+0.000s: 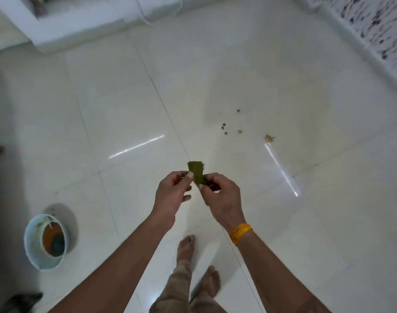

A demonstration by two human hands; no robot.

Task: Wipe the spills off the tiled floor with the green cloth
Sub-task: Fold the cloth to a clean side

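1. I see both hands held above the tiled floor [116, 91], standing height, sharing one small green cloth [197, 172].
2. My left hand [170, 195] pinches the cloth's near edge between thumb and fingers; my right hand [222, 195] grips its lower part, fingers curled round it.
3. The cloth looks light, limp and soft; I judge it best bunched in one palm.
4. Brown spills [238, 129] lie on the floor toward its far right corner, untouched.
5. A pale bucket [46, 242] stands near the floor's left edge.
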